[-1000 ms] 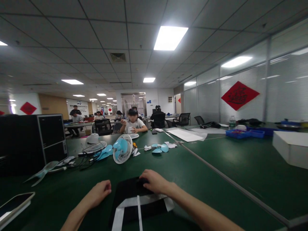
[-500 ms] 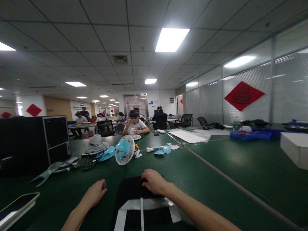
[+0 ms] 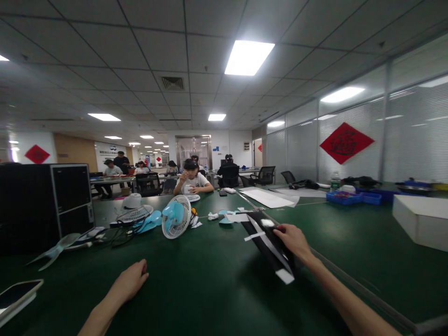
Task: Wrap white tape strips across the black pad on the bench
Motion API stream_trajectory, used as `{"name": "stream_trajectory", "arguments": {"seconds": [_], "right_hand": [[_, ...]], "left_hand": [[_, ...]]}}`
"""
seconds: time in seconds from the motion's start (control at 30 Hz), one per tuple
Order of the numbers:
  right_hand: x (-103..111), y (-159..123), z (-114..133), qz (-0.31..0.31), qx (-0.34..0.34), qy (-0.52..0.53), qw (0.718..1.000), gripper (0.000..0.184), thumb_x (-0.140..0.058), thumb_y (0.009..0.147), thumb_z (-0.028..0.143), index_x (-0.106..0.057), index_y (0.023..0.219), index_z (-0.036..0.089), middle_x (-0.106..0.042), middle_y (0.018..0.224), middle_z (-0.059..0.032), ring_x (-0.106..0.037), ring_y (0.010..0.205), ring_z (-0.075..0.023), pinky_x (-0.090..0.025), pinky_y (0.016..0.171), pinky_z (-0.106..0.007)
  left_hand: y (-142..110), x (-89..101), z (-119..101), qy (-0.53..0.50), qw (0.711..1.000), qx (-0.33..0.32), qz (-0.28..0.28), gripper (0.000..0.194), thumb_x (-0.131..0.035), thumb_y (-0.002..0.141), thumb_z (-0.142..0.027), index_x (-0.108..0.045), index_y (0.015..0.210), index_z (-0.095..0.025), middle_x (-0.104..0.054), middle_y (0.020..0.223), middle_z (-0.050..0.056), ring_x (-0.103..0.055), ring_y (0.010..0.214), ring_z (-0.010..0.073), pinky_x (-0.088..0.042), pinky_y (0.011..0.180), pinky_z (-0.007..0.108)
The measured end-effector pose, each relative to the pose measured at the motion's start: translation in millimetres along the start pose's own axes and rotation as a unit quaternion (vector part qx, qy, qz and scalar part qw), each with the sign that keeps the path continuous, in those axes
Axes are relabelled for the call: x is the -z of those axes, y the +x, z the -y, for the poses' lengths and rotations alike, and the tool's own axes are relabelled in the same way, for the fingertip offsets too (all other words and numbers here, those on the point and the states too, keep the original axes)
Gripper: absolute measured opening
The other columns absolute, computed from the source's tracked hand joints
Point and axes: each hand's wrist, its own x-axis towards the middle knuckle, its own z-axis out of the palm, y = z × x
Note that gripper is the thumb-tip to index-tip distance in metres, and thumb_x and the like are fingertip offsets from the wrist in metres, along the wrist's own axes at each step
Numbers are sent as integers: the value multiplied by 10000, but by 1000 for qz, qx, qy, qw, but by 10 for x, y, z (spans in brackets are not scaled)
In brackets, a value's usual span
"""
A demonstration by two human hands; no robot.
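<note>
My right hand [image 3: 293, 240] grips the edge of a flat black piece with silver-white strips [image 3: 263, 248], its fingers closed on the right side. The piece is lifted off the green table [image 3: 196, 284] and tilted; I cannot make out what kind of thing it is. My left hand [image 3: 131, 280] rests on the table at the left, fingers curled in, with nothing visible in it. Beyond the hands, a white fan head with blue blades [image 3: 177, 217] stands on its side. A loose blue fan blade [image 3: 226, 220] lies partly behind the black piece.
A black computer case [image 3: 72, 196] stands at the left, with a clear fan blade [image 3: 58, 249] before it and a phone [image 3: 19, 294] nearer me. White sheets [image 3: 268, 197], blue trays [image 3: 345, 198] and a white box [image 3: 422, 221] are to the right. A person [image 3: 192, 179] sits opposite.
My right hand has picked up the black piece from in front of me and carried it right and forward, tilting it. My left hand has stayed on the table. The view has shifted slightly.
</note>
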Motion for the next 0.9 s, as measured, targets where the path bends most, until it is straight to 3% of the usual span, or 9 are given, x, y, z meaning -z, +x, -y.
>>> {"name": "stream_trajectory", "arguments": {"seconds": [0.13,0.27,0.6,0.77,0.9], "right_hand": [[155,52,-570,-2,-82,-58,995,322,-483,823,350,-715,938,159,-712,998,-124,-652,917,-275,-456,691,-303],[168,76,-840,8,-123,-91,988,310,-484,812,331,-721,927,168,-712,1006,-133,-658,924,-287,-466,673,-306],[5,161,-906,11,-140,-132,981,293,-466,839,288,-709,835,123,-705,956,-177,-674,846,-279,-470,632,-300],[91,78,-875,2,-114,-137,984,292,-466,853,317,-691,866,132,-694,992,-167,-661,890,-252,-463,674,-286],[210,-60,-787,3,-117,-137,984,389,-417,874,436,-664,887,137,-688,975,-176,-661,849,-277,-468,660,-331]], "left_hand": [[12,-17,11,-2,1000,-7,-2,175,-436,834,-313,-529,923,-195,-635,1022,85,-607,891,204,-448,723,289],[84,-81,101,0,1000,-19,-14,180,-431,827,-325,-526,909,-196,-639,995,86,-607,868,202,-447,713,293],[191,-154,245,-15,1000,-17,-5,233,-435,811,-372,-519,946,-202,-636,1032,83,-605,893,207,-456,734,299],[112,-98,162,-9,1000,-25,-4,208,-409,816,-351,-522,915,-207,-645,1007,83,-610,873,207,-459,718,300],[83,-61,128,-26,1000,-14,10,226,-408,808,-355,-527,938,-213,-645,1024,77,-608,898,217,-466,733,312]]}}
